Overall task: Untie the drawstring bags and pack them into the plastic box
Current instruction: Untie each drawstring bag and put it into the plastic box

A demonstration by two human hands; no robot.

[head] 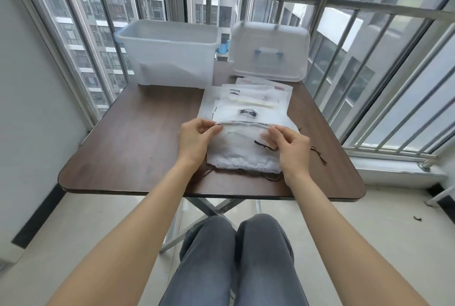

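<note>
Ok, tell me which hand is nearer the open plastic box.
Left. The left hand pinches the top bag's hem almost straight below the open plastic box; the right hand pinches the hem's other end, farther right, below the lid.

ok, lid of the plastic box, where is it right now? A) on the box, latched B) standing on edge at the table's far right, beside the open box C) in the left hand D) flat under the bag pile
B: the lid with its blue handle stands on edge by the window rail, right of the open plastic box; both hands pinch the top drawstring bag.
</note>
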